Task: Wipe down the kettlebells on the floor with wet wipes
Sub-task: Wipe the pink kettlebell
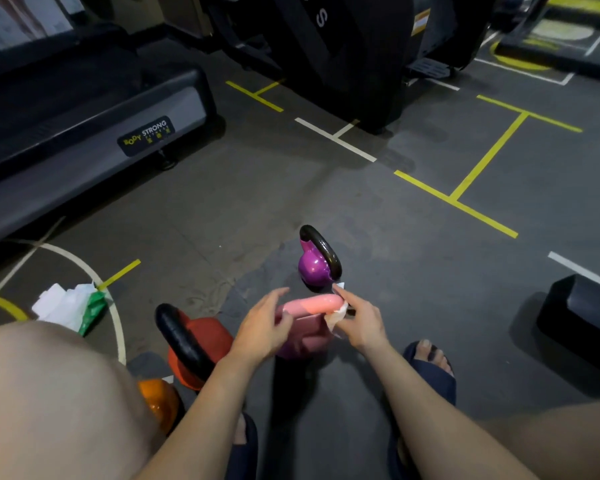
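Note:
A pink kettlebell (305, 327) stands on the floor between my hands, its pink handle uppermost. My right hand (359, 322) pinches a white wet wipe (336, 315) against the right end of that handle. My left hand (264, 327) hovers at the bell's left side with its fingers loosely spread; I cannot tell if it touches. Just beyond stands a purple kettlebell (314, 268) with a black handle. To the left are a red kettlebell (207, 341) with a black handle and, partly behind my knee, an orange kettlebell (158, 403).
A green wet-wipe pack (92, 308) with loose white wipes lies on the floor at left. A treadmill (84, 133) fills the upper left, dark gym machines the back, and a black block (582, 317) sits at right. My knees and sandalled feet frame the bottom.

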Action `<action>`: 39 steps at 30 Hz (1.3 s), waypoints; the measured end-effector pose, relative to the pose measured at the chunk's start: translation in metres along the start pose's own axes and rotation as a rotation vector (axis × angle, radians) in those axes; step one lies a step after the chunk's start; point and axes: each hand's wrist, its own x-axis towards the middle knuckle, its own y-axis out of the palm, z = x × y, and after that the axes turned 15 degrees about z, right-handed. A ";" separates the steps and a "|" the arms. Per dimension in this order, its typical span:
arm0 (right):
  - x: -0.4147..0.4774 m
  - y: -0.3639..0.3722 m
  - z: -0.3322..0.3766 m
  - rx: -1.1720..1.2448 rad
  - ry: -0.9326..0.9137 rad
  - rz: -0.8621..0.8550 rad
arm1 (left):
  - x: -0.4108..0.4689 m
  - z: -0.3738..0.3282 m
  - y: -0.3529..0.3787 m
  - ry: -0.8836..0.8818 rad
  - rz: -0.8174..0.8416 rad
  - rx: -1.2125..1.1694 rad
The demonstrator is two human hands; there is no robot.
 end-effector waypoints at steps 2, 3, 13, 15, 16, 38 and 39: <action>0.010 0.003 -0.004 0.013 0.038 0.031 | 0.003 0.008 0.005 0.023 0.048 0.042; 0.016 0.005 -0.010 0.006 0.061 0.059 | 0.006 0.013 0.009 0.042 0.044 0.061; 0.036 0.027 -0.012 0.305 0.036 0.027 | 0.013 0.022 0.020 0.054 -0.053 0.042; 0.033 0.033 -0.009 0.365 0.004 -0.049 | 0.014 0.022 0.022 0.057 -0.080 0.043; 0.030 0.034 -0.006 0.360 -0.019 -0.081 | 0.014 0.022 0.023 0.057 -0.090 0.042; 0.020 0.014 0.005 -0.055 -0.212 -0.016 | 0.012 0.020 0.012 0.070 -0.015 -0.029; 0.016 0.017 0.001 0.017 -0.140 -0.081 | 0.011 0.018 0.011 0.068 -0.010 -0.036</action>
